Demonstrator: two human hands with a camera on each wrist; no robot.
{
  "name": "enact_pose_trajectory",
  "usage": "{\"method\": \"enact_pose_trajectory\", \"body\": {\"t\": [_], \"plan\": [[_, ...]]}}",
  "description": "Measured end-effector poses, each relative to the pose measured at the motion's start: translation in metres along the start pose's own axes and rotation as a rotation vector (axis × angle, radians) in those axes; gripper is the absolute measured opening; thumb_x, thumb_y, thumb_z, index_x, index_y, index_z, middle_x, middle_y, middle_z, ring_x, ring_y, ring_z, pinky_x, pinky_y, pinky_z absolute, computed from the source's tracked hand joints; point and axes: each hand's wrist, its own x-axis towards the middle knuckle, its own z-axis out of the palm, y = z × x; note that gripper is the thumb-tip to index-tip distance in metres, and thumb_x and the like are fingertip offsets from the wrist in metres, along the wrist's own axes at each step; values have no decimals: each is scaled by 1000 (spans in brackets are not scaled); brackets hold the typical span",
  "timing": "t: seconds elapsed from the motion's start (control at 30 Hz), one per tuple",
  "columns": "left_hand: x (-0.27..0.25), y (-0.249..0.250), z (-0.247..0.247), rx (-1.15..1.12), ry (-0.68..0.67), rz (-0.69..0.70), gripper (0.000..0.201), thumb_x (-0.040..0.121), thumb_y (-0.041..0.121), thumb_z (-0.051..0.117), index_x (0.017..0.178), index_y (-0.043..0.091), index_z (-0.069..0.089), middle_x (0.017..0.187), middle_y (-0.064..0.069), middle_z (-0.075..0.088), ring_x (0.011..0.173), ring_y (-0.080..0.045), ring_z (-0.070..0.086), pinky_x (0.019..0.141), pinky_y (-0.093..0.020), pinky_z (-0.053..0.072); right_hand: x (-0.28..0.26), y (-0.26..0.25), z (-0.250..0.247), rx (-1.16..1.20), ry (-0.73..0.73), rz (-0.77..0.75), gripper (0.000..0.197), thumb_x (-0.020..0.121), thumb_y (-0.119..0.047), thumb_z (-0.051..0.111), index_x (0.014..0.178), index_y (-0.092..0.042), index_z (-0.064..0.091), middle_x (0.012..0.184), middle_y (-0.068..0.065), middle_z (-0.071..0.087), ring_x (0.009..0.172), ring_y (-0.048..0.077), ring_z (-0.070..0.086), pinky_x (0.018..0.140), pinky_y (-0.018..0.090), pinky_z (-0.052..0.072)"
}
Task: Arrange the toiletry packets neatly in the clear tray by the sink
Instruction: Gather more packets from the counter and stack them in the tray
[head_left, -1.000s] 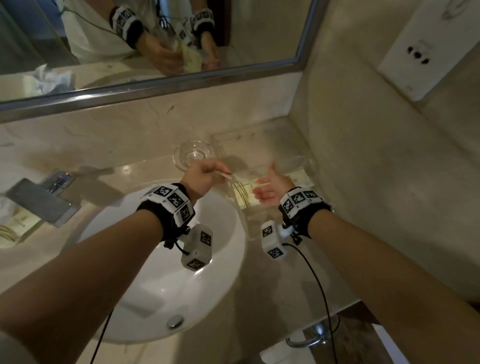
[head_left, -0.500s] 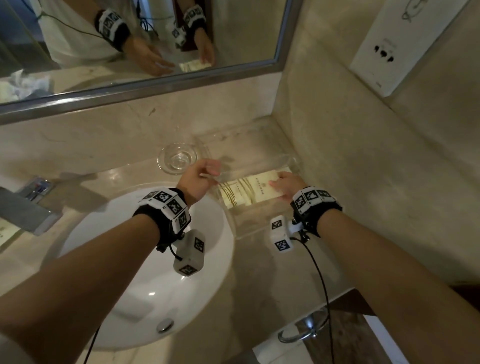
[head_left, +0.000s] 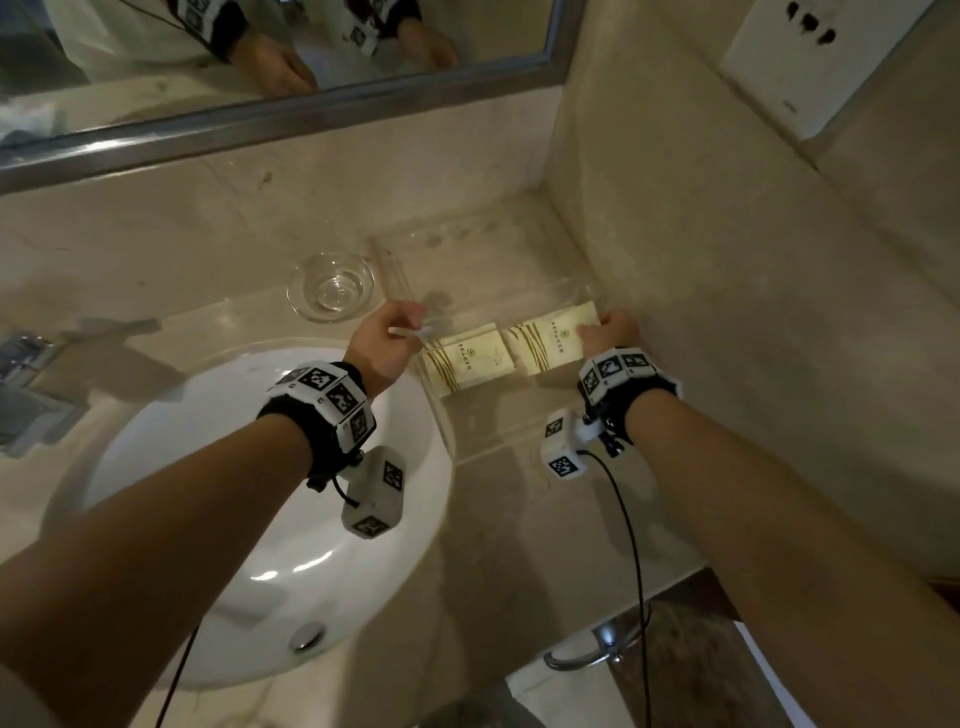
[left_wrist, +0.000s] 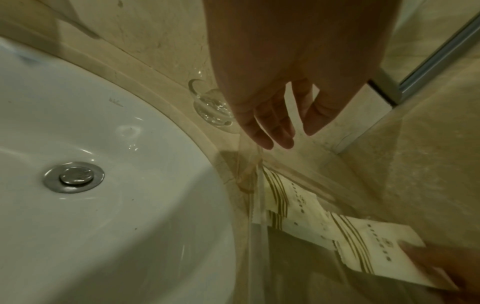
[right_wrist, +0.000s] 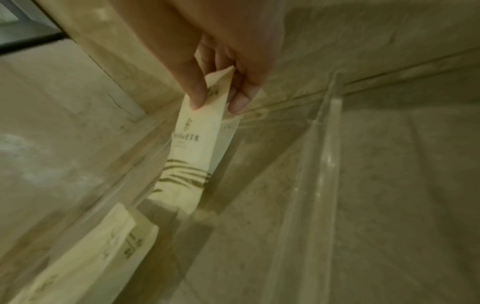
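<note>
A clear tray (head_left: 496, 441) stands right of the sink, against the side wall. Two cream toiletry packets with brown stripes lie in it end to end. The left packet (head_left: 467, 359) (left_wrist: 293, 203) (right_wrist: 103, 246) lies free. My right hand (head_left: 605, 330) (right_wrist: 218, 105) pinches the far end of the right packet (head_left: 550, 340) (right_wrist: 192, 148) (left_wrist: 371, 246) between thumb and fingers, close to the wall. My left hand (head_left: 387, 338) (left_wrist: 285, 131) hangs with relaxed fingers over the tray's left wall (left_wrist: 255, 205), fingertips at its rim, holding nothing.
A small glass dish (head_left: 331, 286) (left_wrist: 207, 105) sits just left of the tray's back corner. The white sink (head_left: 260, 493) lies below my left arm, a faucet (head_left: 31, 400) at the far left. The marble wall (head_left: 727, 312) bounds the tray's right side.
My right hand has drawn its packet to the right, toward the wall, so the two packets now lie end to end. My left hand stays at the tray's left rim.
</note>
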Motion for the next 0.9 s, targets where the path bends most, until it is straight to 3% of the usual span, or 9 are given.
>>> {"method": "enact_pose_trajectory", "body": {"t": [0.1,0.17,0.27,0.33,0.37,0.47,0.6,0.77,0.9], "plan": [[2,-7,4,14,-30,-26,26,81,-13,47,94,10,53,102,-1,53,90,-18,49,66,-17,41,6,-1,8,21,39,-2,18,91,-21,50,104,-13,58,94,5,68,69,21,60,68,32,56],[3,-12,4,29,-50,-35,28,81,-12,48,95,12,54,99,-3,52,89,-19,49,65,-17,40,9,0,13,-2,60,-4,17,94,-21,47,103,-12,58,90,2,66,63,19,57,56,27,51],[5,-13,2,58,-28,-53,31,82,-9,50,108,7,59,98,-4,52,89,-20,49,66,-17,40,15,-1,17,-59,60,-30,20,94,-17,49,111,-7,56,102,6,66,73,20,59,56,24,45],[6,-12,0,47,-1,-69,30,83,-8,51,107,8,59,92,0,54,89,-20,50,67,-17,41,21,-3,21,-115,80,-61,23,93,-15,50,114,-7,54,112,10,65,90,25,64,66,29,51],[6,-11,0,38,0,-71,28,83,-8,52,104,10,58,88,4,54,89,-19,50,66,-17,40,21,-4,24,-131,97,-66,23,92,-15,51,114,-6,54,115,12,64,99,29,63,77,35,54],[4,-8,-2,40,-28,-64,25,84,-9,51,100,10,53,95,2,53,91,-18,49,66,-15,39,20,-6,32,-186,179,-52,30,89,-16,55,117,-7,52,129,14,54,122,32,48,103,44,40],[3,-4,-7,35,-22,-65,26,83,-10,50,98,12,52,106,-4,52,93,-19,49,67,-15,39,15,-13,32,-294,270,-10,43,89,-12,50,130,-4,40,141,15,39,132,32,34,109,39,27],[1,1,-21,12,52,-71,26,83,-6,49,99,15,56,91,7,55,91,-18,52,80,-27,41,-9,-45,32,-103,293,-94,31,96,-13,35,123,-2,47,130,16,51,118,32,48,95,42,41],[-6,8,-42,-21,121,-72,29,84,-7,47,100,14,58,81,9,54,79,-15,53,76,-25,42,-47,-80,51,170,192,-264,14,92,-9,40,96,-5,52,98,14,60,90,30,59,80,42,51]]}}
